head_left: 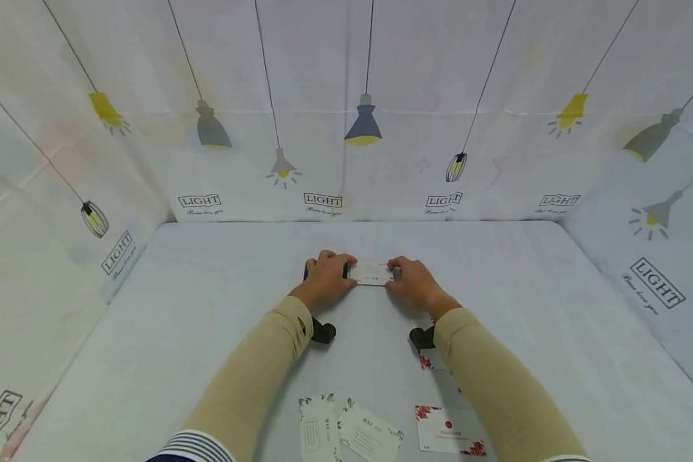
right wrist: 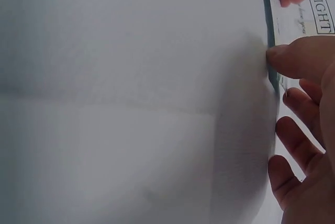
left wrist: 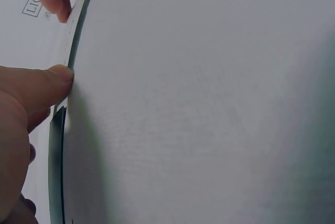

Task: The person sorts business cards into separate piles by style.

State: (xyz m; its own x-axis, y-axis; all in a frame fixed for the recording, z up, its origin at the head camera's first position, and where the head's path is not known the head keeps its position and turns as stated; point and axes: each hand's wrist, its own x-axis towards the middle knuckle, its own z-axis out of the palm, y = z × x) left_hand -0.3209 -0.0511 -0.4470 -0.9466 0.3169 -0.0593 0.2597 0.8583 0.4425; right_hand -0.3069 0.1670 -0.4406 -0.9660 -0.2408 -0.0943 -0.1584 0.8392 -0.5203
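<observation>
A white printed card [head_left: 371,274] lies crosswise between both hands in the head view, its printing upside down. My left hand [head_left: 326,279] pinches its left end between thumb and fingers; my right hand [head_left: 417,283] pinches the right end. Close by the left fingers shows a dark flat piece [head_left: 346,271], mostly covered, so its kind is unclear. In the left wrist view the left thumb [left wrist: 62,77] presses the near edge, along which a dark strip [left wrist: 78,33] runs. The right thumb [right wrist: 285,56] touches the same edge in the right wrist view.
Two white cards with green leaves [head_left: 319,427] [head_left: 371,430] lie near the front of the white table [head_left: 208,308]. A card with red flowers [head_left: 447,431] lies to their right; others are partly under the right sleeve. Black wrist mounts [head_left: 323,332] hang below both forearms.
</observation>
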